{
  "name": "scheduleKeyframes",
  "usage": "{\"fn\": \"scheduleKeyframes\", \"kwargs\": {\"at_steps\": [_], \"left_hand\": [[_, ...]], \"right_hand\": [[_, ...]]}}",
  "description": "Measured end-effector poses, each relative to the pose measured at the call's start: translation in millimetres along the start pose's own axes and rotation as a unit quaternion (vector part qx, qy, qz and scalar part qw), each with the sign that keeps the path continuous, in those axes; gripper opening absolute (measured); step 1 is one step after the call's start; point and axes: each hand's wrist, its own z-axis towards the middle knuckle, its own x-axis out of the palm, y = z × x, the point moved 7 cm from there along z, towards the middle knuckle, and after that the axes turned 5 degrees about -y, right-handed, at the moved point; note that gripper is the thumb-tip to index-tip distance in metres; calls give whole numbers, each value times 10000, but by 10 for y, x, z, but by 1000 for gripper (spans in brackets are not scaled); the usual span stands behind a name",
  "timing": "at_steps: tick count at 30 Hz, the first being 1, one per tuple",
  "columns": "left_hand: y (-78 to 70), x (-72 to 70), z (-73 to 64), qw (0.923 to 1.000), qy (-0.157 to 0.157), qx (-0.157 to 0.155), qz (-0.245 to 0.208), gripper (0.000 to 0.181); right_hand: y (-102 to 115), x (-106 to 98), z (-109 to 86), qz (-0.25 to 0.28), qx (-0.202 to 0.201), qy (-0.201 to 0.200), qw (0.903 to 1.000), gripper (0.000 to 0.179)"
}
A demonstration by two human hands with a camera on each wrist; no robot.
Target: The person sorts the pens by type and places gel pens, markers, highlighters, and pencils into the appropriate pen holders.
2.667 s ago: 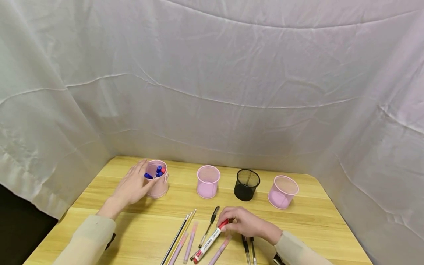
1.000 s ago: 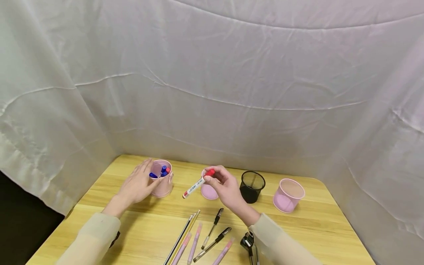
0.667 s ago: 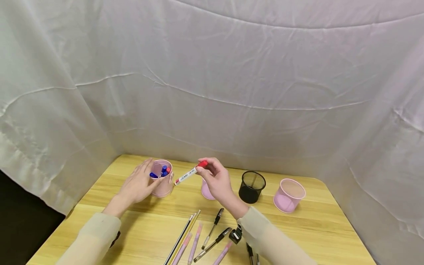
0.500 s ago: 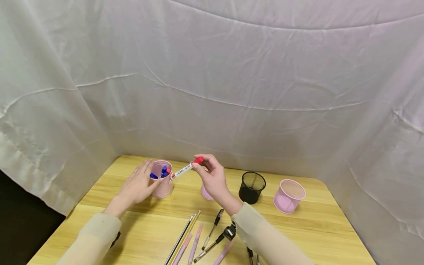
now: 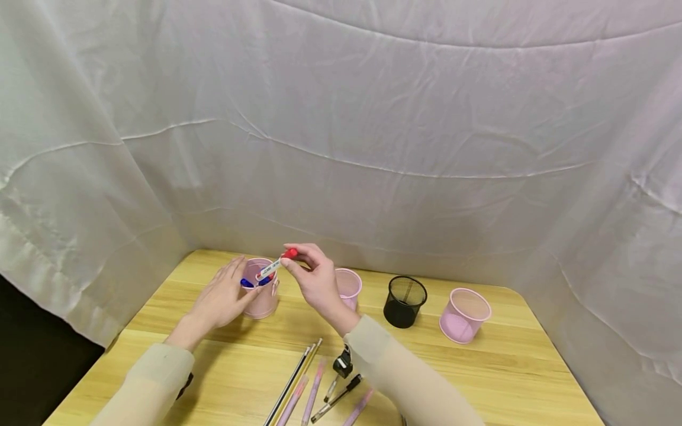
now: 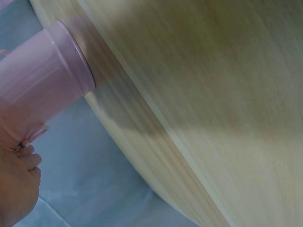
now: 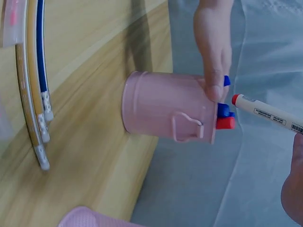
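My left hand [image 5: 215,299] holds the small pink bucket [image 5: 261,306] at the table's back left, fingers along its far side and thumb at the rim. Several blue caps [image 7: 222,110] and a red cap [image 7: 226,123] stick out of it in the right wrist view. My right hand [image 5: 317,281] pinches a white marker [image 5: 270,270] by its red cap. The marker slants down to the left, its red lower end over the bucket's mouth. In the right wrist view, that end of the marker [image 7: 270,113] stands just off the rim, apart from the caps.
Right of the bucket stand a pink cup [image 5: 348,283], a black mesh cup [image 5: 402,313] and another pink cup [image 5: 459,325]. Pencils [image 5: 290,381], pink pens [image 5: 313,390] and black-capped pens [image 5: 335,399] lie at the front. A grey curtain [image 5: 373,195] hangs behind the table.
My right hand has lifted the marker from among the pens and carried it up and left to over the bucket. The left hand has kept its place on the bucket.
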Motion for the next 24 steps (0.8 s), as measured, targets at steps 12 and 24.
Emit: {"fn": "scheduleKeyframes", "kwargs": {"at_steps": [12,24], "left_hand": [[-26,4,-9,10000,15,-18,-4,90],[-45,13,-1,10000,45,15,0,91]], "right_hand": [[-286,155,-52,-8,242,47,9997,31],[-242,260,-154,-891,450,575,9933,33]]}}
